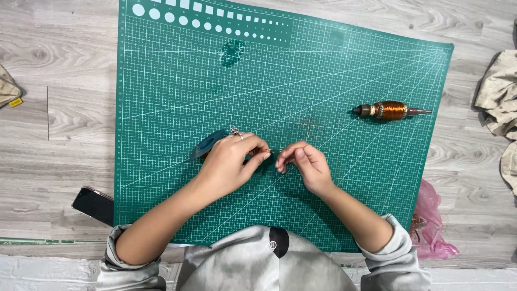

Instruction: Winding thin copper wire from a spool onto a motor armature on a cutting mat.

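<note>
Our left hand [229,161] is curled, fingertips pinched together on something too small to make out, and a dark teal spool [207,144] shows from under it, lying on the mat [177,81]. Our right hand [304,161] sits just beside it, fingers also pinched; what it grips is too fine to tell. Both hands hover over the green cutting mat on the wooden floor [59,118]. Well apart, toward the mat's right side, lies a copper-wound armature [390,110]. A black phone [94,205] lies by the mat's left edge, a pink bag [433,221] by its right corner.
</note>
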